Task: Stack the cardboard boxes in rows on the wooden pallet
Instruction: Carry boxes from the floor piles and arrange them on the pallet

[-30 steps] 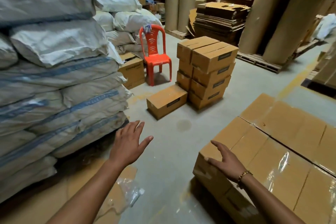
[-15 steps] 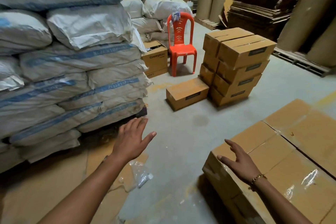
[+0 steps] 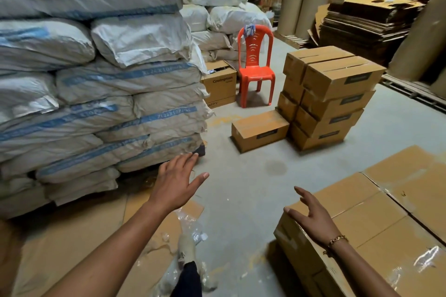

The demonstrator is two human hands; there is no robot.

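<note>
A block of taped cardboard boxes (image 3: 376,214) fills the lower right; the pallet under it is hidden. My right hand (image 3: 313,218) hovers over the near left corner box with fingers spread, holding nothing. My left hand (image 3: 175,182) reaches forward over the floor, fingers straight and empty. Farther ahead a stack of cardboard boxes (image 3: 330,96), several layers high, stands on the concrete floor. A single box (image 3: 260,129) lies on the floor against the stack's left side.
Tall piles of white sacks (image 3: 96,84) wall off the left. A red plastic chair (image 3: 255,65) and an open printed carton (image 3: 220,84) stand behind the single box. Flattened cardboard (image 3: 369,21) and brown paper rolls (image 3: 301,0) lie at the back. Plastic wrap (image 3: 188,226) litters the floor near my foot.
My view has moved forward and to the left, so the floor stack and chair look closer. Both hands stay open and keep their pose, the right one sliding along the corner box.
</note>
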